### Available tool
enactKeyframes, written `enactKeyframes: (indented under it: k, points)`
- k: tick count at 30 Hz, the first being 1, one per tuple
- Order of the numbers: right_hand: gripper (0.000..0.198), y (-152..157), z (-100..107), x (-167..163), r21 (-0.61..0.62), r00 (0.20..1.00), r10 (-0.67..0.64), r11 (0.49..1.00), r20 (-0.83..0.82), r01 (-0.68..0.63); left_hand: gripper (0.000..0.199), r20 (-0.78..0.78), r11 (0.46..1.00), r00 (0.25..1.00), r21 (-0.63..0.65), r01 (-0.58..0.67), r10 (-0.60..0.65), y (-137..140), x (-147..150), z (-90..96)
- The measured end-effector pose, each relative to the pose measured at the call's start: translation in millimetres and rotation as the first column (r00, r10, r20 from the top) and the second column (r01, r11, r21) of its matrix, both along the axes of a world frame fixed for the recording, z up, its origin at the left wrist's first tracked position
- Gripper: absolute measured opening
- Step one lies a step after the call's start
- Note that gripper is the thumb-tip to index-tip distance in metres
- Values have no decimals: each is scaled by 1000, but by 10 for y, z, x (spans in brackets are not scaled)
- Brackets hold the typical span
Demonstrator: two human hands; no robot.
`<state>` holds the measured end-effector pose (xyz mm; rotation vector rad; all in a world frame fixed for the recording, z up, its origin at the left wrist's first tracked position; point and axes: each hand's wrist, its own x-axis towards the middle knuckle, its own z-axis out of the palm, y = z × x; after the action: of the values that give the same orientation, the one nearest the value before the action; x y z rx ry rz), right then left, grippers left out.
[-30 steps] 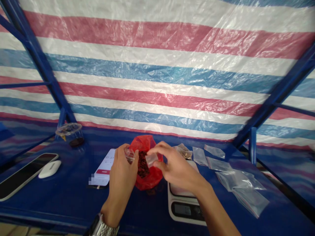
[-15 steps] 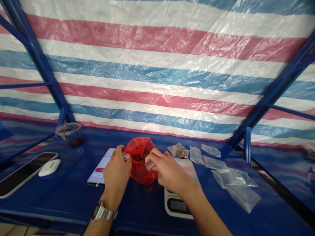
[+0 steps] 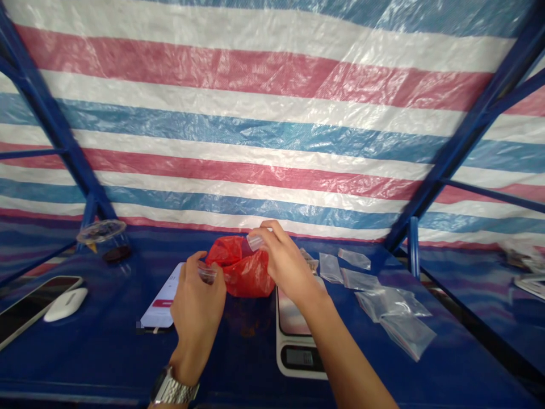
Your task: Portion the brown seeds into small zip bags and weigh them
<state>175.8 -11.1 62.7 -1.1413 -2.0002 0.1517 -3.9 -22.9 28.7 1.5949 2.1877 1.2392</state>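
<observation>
A red plastic bag [image 3: 251, 275] sits crumpled on the blue table, and its mouth is folded so the brown bits inside are hidden. My right hand [image 3: 283, 258] is raised over the bag's right side, fingers closed on a small clear plastic tube-like piece [image 3: 255, 241]. At the bag's left edge, my left hand [image 3: 198, 298] pinches another clear plastic piece [image 3: 207, 274], whose kind I cannot make out. Under my right forearm lies a white digital scale [image 3: 298, 341], its display lit.
Several clear zip bags [image 3: 394, 304] lie to the right; a partly hidden filled one [image 3: 310, 260] is behind the scale. Left are a lit phone [image 3: 164, 301], a dark phone [image 3: 34, 307], a white earbud case [image 3: 66, 304] and a cup with dark liquid [image 3: 116, 250]. Blue metal bars flank the table.
My right hand has risen up and away from the bag's mouth with the clear piece. The bag's opening has folded over, covering its contents. The whole view has shifted slightly.
</observation>
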Motion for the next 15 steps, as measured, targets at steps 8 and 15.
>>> enactKeyframes:
  k: [8,15]
  points:
    - [36,-218,-139,118,-516,983,165,851,81,-100,30,-60,920,973,318,230,-223,7,1,-76]
    - [33,-277,-175,84,-541,966,81,838,247,68,38,-322,894,842,-274,356,-434,74,-64,-172]
